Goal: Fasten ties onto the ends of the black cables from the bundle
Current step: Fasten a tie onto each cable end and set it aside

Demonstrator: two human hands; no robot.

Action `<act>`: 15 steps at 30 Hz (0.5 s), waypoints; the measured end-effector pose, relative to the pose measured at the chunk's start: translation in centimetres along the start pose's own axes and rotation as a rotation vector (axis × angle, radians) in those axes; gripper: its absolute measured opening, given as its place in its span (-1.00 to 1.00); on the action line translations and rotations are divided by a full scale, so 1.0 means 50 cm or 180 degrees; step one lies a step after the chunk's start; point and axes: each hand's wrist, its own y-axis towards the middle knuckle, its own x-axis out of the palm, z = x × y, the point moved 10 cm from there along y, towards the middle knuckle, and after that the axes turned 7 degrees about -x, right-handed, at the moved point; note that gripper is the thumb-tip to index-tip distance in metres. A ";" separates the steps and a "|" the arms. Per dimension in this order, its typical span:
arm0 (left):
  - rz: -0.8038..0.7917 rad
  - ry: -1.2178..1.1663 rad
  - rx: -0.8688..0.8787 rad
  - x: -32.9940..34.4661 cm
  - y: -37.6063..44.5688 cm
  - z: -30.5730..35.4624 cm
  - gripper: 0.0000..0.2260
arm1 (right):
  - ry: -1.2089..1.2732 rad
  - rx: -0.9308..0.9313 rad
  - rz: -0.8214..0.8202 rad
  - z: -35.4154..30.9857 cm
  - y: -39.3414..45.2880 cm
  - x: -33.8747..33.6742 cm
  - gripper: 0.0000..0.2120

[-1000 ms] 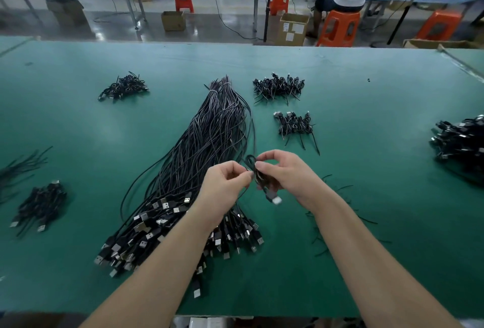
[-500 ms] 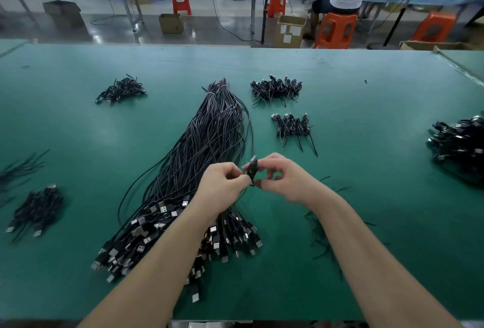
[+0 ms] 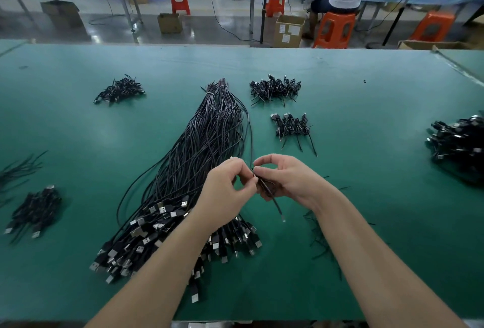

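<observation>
A long bundle of black cables point(image 3: 209, 149) lies across the middle of the green table point(image 3: 366, 107), its plug ends fanned out near me. Just above its right side, my left hand point(image 3: 227, 194) and my right hand point(image 3: 285, 181) meet. My right hand grips a folded black cable point(image 3: 272, 194); its loose end hangs down toward the table. My left hand pinches a thin black tie at the top of that cable. The tie itself is mostly hidden between my fingertips.
Small piles of tied cables lie at the back left point(image 3: 119, 90), back middle point(image 3: 275, 89) and mid right point(image 3: 290, 126). More piles sit at the far right point(image 3: 458, 141) and left edge point(image 3: 34, 209). Loose black ties point(image 3: 319, 238) are scattered under my right forearm.
The plug that hung below my right hand a second ago is tucked into the hand now. A thin cable end hangs down instead. Both hands stayed in the same spot, fingertips together.
</observation>
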 end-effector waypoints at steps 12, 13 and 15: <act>0.0258 -0.0728 -0.1066 -0.017 0.013 -0.082 -0.83 | -0.0555 -0.0671 -0.0026 -0.012 0.000 -0.007 -0.82; 0.0157 -0.1305 -0.1479 -0.001 0.008 -0.107 -0.81 | -0.1004 -0.0803 0.0040 -0.020 -0.001 -0.009 -0.82; -0.0105 -0.2129 -0.1973 0.038 -0.006 -0.129 -0.73 | -0.1397 -0.0948 0.0153 -0.030 0.000 -0.006 -0.80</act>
